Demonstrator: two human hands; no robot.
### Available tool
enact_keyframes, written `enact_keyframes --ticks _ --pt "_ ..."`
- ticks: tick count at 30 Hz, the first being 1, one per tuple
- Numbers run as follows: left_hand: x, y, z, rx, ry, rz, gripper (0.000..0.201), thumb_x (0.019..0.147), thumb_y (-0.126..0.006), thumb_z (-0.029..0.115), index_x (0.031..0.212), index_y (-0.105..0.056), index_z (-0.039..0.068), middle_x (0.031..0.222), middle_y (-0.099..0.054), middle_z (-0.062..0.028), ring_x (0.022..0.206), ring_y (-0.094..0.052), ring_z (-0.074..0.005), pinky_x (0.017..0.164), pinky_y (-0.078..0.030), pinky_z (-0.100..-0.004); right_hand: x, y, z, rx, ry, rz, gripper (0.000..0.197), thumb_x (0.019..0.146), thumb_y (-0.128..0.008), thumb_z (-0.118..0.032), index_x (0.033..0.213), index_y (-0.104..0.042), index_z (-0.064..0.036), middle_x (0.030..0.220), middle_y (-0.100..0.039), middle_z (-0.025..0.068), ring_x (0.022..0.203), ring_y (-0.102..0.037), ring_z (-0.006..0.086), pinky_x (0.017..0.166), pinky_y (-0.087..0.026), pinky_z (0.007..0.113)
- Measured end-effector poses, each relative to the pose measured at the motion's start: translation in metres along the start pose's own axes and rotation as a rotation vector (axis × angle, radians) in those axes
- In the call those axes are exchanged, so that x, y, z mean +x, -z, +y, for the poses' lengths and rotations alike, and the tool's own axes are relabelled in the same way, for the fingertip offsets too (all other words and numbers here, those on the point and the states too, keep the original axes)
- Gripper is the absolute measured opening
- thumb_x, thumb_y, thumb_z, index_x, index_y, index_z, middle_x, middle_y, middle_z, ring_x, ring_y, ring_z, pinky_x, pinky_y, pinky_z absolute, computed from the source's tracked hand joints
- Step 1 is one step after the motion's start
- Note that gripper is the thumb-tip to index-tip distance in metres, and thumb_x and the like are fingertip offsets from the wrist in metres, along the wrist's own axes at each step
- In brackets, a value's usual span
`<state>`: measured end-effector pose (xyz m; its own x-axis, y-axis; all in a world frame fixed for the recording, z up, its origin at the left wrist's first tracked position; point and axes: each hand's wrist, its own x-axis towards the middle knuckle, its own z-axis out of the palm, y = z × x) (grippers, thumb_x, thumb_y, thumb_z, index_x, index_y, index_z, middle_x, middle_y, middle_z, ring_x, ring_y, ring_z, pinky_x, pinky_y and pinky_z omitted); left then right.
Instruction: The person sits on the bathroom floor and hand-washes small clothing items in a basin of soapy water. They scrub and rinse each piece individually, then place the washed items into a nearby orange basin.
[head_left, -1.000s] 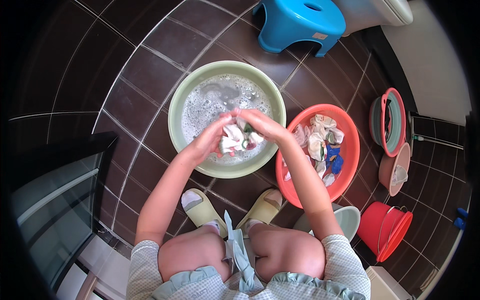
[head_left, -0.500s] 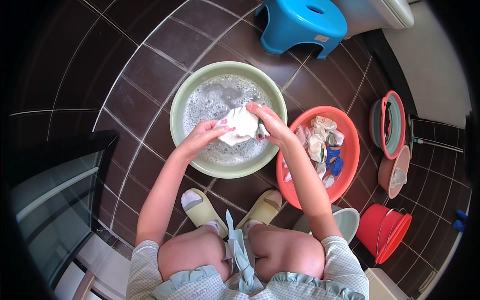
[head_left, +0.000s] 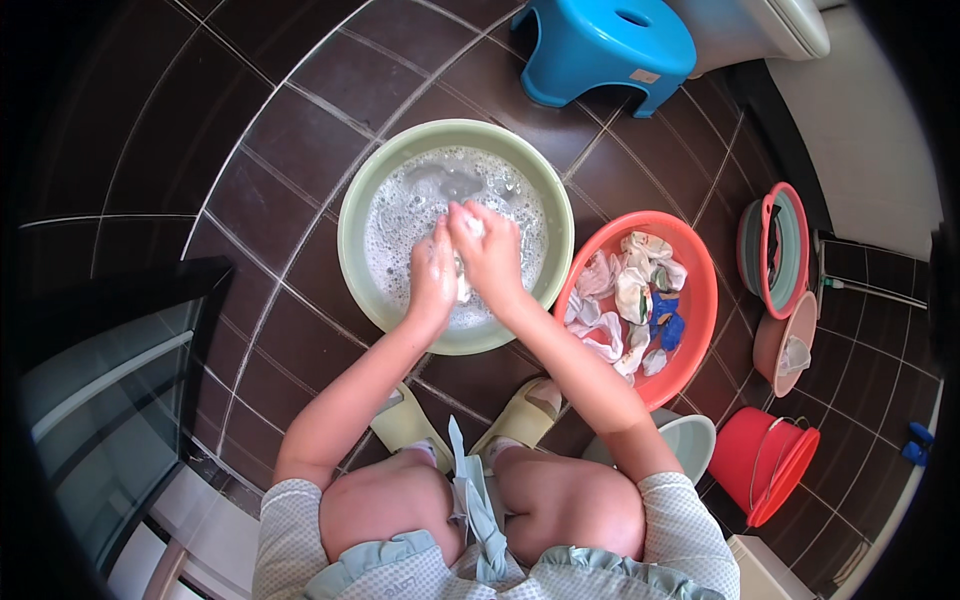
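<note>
Over the green basin [head_left: 355, 295] of foamy water [head_left: 395, 225], my two hands are pressed together. Between them is a white cloth [head_left: 462, 284], bunched up and mostly hidden by the palms and fingers. My left hand [head_left: 431, 270] is closed against it from the left side. Closed on the same cloth from the right, my right hand [head_left: 490, 255] shows a bit of white near the thumb and fingers. To the right, a coral basin [head_left: 703, 320] holds a damp pile of clothes [head_left: 632, 285], white, patterned and blue.
A blue plastic stool [head_left: 600, 55] stands beyond the basin. Along the right are collapsible basins [head_left: 748, 245], a pink basin [head_left: 770, 340], a red bucket [head_left: 750, 450] and a pale basin [head_left: 690, 440]. My slippered feet [head_left: 525, 415] are close to the green basin. Dark tiles [head_left: 290, 150] cover the floor.
The cloth was spread out between my hands, showing pink and dark marks. Now my hands have come together, lower and pointing away from me, with the cloth bunched between them.
</note>
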<state>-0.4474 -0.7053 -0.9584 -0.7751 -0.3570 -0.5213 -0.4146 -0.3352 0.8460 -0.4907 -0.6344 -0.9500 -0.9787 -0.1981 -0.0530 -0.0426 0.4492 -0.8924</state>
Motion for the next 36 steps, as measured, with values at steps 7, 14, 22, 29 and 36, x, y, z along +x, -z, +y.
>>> enact_keyframes --ticks 7,14,22,29,36 --pt "0.003 0.005 0.002 -0.176 0.159 0.008 0.038 0.090 -0.041 0.039 0.074 -0.054 0.007 0.065 -0.051 0.0003 0.057 -0.049 -0.0088 0.050 -0.040 -0.0253 -0.010 -0.002 -0.010 -0.109 0.119 -0.070 0.040 0.084 -0.048 -0.033 0.059 -0.061 -0.0041 0.054 -0.054 0.0182 0.049 -0.054 0.0356 0.047 -0.042 0.042" --pt "0.017 0.025 0.006 -0.282 0.224 -0.126 0.036 0.091 -0.040 0.037 0.075 -0.054 0.007 0.068 -0.051 0.0000 0.058 -0.050 -0.0083 0.051 -0.041 -0.0252 -0.021 -0.006 -0.015 -0.162 0.242 -0.101 0.038 0.084 -0.050 -0.031 0.060 -0.060 -0.0027 0.054 -0.054 0.0175 0.049 -0.053 0.0349 0.048 -0.042 0.039" --pt "0.017 0.023 -0.002 -0.262 0.280 -0.059 0.035 0.092 -0.037 0.035 0.079 -0.052 0.006 0.063 -0.047 0.0010 0.051 -0.045 -0.0080 0.045 -0.038 -0.0254 -0.028 -0.011 -0.005 -0.153 0.241 -0.090 0.040 0.086 -0.048 -0.032 0.062 -0.061 -0.0025 0.052 -0.055 0.0159 0.049 -0.055 0.0326 0.048 -0.042 0.038" --pt "0.014 0.022 -0.001 -0.093 0.165 -0.135 0.036 0.092 -0.036 0.035 0.076 -0.051 0.006 0.063 -0.047 0.0009 0.050 -0.045 -0.0066 0.043 -0.037 -0.0255 -0.030 -0.010 -0.004 -0.130 0.244 -0.041 0.039 0.086 -0.048 -0.031 0.062 -0.061 -0.0027 0.052 -0.054 0.0159 0.048 -0.054 0.0326 0.047 -0.042 0.037" --pt "0.004 0.020 -0.021 -0.042 0.065 -0.080 0.040 0.091 -0.037 0.038 0.071 -0.051 0.006 0.063 -0.047 0.0005 0.054 -0.045 -0.0076 0.049 -0.037 -0.0265 -0.017 -0.011 0.003 -0.206 0.129 -0.083 0.040 0.086 -0.047 -0.031 0.059 -0.061 -0.0048 0.051 -0.054 0.0173 0.048 -0.054 0.0343 0.047 -0.043 0.041"
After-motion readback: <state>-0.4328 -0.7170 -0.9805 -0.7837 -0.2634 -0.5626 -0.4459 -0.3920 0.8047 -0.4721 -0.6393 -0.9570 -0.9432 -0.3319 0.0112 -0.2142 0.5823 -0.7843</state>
